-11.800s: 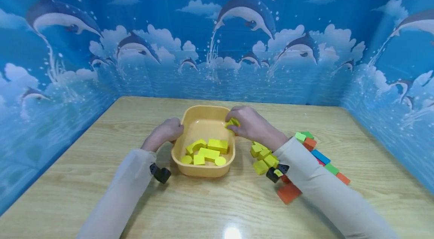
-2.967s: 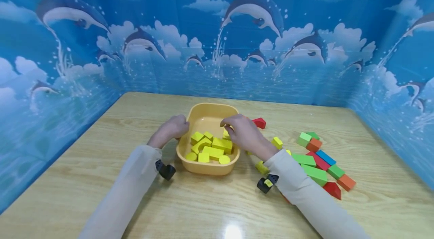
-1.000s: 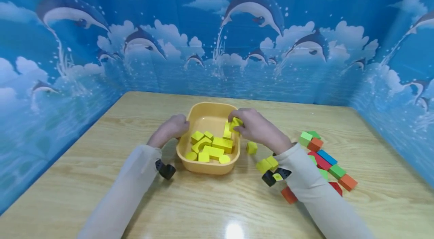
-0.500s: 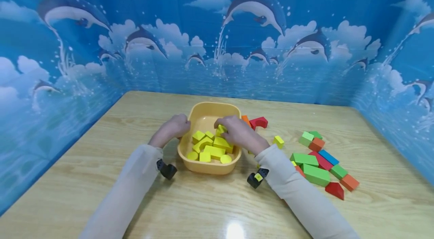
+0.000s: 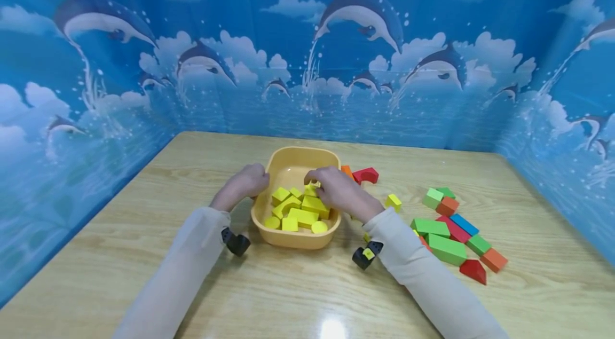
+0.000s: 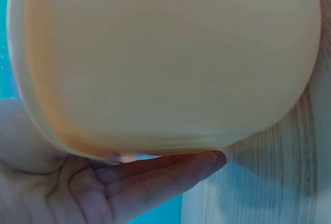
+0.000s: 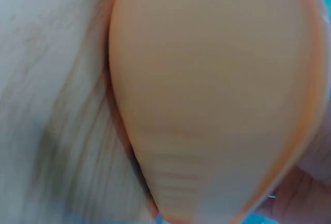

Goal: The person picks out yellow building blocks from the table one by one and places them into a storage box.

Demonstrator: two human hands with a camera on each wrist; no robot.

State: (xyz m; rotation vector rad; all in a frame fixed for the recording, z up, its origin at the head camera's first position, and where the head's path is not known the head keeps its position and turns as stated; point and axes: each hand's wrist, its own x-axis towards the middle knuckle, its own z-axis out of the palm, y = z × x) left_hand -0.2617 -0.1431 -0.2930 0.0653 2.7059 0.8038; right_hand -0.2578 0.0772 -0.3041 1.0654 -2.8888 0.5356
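My left hand [image 5: 246, 181] grips the left rim of a pale orange plastic tub [image 5: 295, 240]. In the left wrist view, the fingers [image 6: 155, 182] lie along the tub's outer wall. Over the tub's right side reaches my right hand [image 5: 336, 188], pinching a small yellow block [image 5: 310, 189] low among the others; the fingers partly cover it. Several yellow blocks [image 5: 302, 216] lie inside, among them an arch [image 5: 286, 205] and round ones [image 5: 319, 227]. The right wrist view mostly shows the tub's outer wall [image 7: 207, 79].
Right of the tub, a yellow block [image 5: 393, 202] and a red arch [image 5: 367, 174] lie on the wooden table [image 5: 269, 291]. Farther right are green blocks [image 5: 447, 249], a blue block [image 5: 464, 224], and red and orange ones [image 5: 493, 260]. My right forearm hides part of this pile.
My right hand has brought a yellow block from above the right rim down into the tub. More yellow blocks lie inside than before, fewer on the table. The left hand keeps its hold.
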